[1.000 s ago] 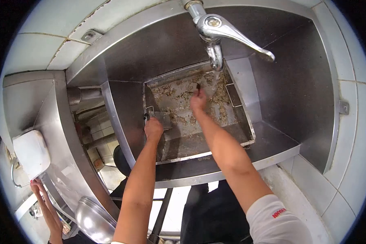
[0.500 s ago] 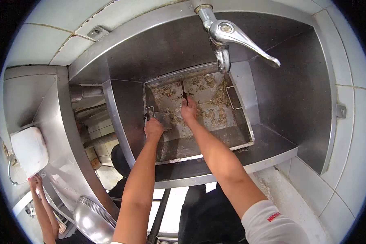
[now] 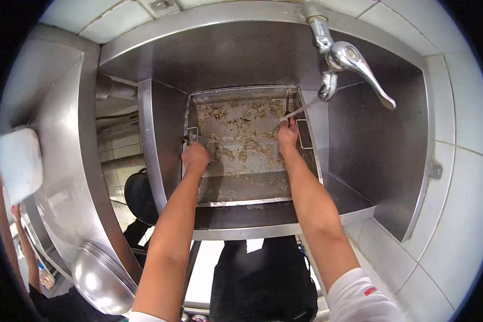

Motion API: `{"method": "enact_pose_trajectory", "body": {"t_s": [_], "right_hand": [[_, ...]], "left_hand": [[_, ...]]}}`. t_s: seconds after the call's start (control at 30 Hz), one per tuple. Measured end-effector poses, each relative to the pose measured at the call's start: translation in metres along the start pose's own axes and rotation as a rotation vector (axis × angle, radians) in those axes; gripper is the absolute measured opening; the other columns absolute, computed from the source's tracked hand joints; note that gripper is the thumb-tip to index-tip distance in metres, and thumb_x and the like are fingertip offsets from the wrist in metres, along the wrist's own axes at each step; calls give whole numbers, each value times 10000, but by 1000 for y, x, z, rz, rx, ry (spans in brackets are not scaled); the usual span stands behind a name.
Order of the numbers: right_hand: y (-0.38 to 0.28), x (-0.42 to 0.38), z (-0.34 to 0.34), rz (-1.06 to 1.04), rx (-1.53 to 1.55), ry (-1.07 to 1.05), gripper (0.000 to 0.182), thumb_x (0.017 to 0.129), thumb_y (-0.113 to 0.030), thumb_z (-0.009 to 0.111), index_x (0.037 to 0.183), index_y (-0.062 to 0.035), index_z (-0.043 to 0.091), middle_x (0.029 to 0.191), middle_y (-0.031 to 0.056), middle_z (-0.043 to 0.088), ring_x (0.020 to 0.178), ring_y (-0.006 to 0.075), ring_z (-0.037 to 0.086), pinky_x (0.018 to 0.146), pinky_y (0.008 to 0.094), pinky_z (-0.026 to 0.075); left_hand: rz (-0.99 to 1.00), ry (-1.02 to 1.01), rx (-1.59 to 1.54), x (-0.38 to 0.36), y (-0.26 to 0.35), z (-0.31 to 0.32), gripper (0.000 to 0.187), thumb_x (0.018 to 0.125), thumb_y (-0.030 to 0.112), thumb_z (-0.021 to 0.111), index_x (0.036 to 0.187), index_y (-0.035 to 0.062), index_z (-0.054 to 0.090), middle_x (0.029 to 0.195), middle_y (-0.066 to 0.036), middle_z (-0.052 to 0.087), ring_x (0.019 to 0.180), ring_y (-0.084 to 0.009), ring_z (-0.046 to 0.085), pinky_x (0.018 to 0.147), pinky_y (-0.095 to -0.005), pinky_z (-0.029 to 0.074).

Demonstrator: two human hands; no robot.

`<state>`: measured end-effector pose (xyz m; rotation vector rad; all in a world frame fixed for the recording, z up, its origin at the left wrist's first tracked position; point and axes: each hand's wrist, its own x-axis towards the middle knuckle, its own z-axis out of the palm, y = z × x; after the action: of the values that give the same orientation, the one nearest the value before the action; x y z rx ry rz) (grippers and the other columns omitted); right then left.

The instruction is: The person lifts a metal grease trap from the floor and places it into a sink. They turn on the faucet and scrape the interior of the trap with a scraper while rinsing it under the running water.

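Note:
My left hand [image 3: 196, 158] is closed at the left side of a rectangular metal tray [image 3: 247, 203] in the sink. It grips a scraper-like tool with a flat grey blade [image 3: 210, 149] and a dark handle end poking out to the left. My right hand [image 3: 287, 135] is closed around the dark handle of a slim knife-like tool [image 3: 287, 109] near the tray's right side. Wet brown food scraps [image 3: 241, 115] are smeared over the tray floor. A thin water stream [image 3: 300, 110] runs from the tap toward the right-hand tool.
A chrome tap [image 3: 333, 59] with a long lever hangs over the sink's [image 3: 375, 134] back right. Wire handles [image 3: 305, 134] stand at the tray's sides. At left are stacked metal bowls [image 3: 99, 279], a white container [image 3: 20, 161] and another person's arm [image 3: 27, 247].
My right hand has moved right with its tool, from mid-tray to the right side under the tap. A water stream now shows. My left hand stays at the left side; the view has shifted.

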<state>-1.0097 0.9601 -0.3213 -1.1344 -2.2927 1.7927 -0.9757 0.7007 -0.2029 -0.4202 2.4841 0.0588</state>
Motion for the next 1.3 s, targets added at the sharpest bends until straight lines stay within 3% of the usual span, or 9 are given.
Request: {"method": "enact_pose_trajectory", "body": {"t_s": [0.07,0.17,0.3,0.5,0.7,0.9,1.1,1.17,1.3], "right_hand": [[10,8,10,174,539,-12,262,805,-212,464,1017,-58,469,900,56,537,815,154,486,736,269,362],[10,10,33,39,257,264,265,809,-233,439,1014,-69,471,883,60,534,824,179,482,739,287,356],[2,16,33,88,452,169,282,806,-252,453,1008,-56,471,888,72,531,815,192,478,734,285,353],[-25,-23,22,92,-22,62,304,816,-252,461,1000,-11,490,887,88,537,787,178,472,719,283,357],[4,1,26,-55,-36,128,312,820,-209,451,1079,-34,456,897,51,529,777,145,452,674,267,356],[-5,-4,25,290,461,203,296,823,-194,440,1088,-63,452,922,66,529,797,160,451,698,277,355],[18,18,25,-111,121,242,210,816,-125,411,986,-20,476,847,83,504,789,188,466,704,266,363],[35,32,34,309,1559,230,339,811,-86,424,1135,13,415,1030,114,505,931,165,464,801,232,356],[54,26,34,97,921,114,357,811,-64,409,1159,15,392,1086,109,485,951,171,457,811,210,341]], "left_hand": [[-58,-45,-39,0,4,-5,239,784,159,389,939,27,514,953,-154,554,896,-284,538,762,-374,413],[-74,-59,-36,1,4,-4,245,789,159,383,949,24,511,981,-152,543,921,-282,526,783,-370,399],[-69,-33,-51,0,3,-6,237,787,154,394,940,24,520,962,-145,554,904,-282,537,763,-370,407],[-51,3,-90,2,3,4,221,775,142,420,931,29,528,918,-129,576,861,-276,559,736,-366,416],[-49,-21,-48,-1,2,-4,232,774,145,418,939,24,525,929,-147,567,870,-271,554,735,-365,413],[-44,-44,-101,2,0,1,238,779,148,409,943,16,519,928,-159,561,878,-276,548,740,-368,406],[4,-68,12,-3,3,-8,232,779,141,406,943,17,515,930,-154,563,881,-267,548,731,-369,416],[49,-29,13,-6,0,-6,232,783,150,401,939,22,517,930,-147,566,883,-259,549,722,-365,424],[-24,-64,-29,-2,2,-3,239,786,153,392,946,26,516,928,-140,568,883,-248,550,722,-362,424]]}}
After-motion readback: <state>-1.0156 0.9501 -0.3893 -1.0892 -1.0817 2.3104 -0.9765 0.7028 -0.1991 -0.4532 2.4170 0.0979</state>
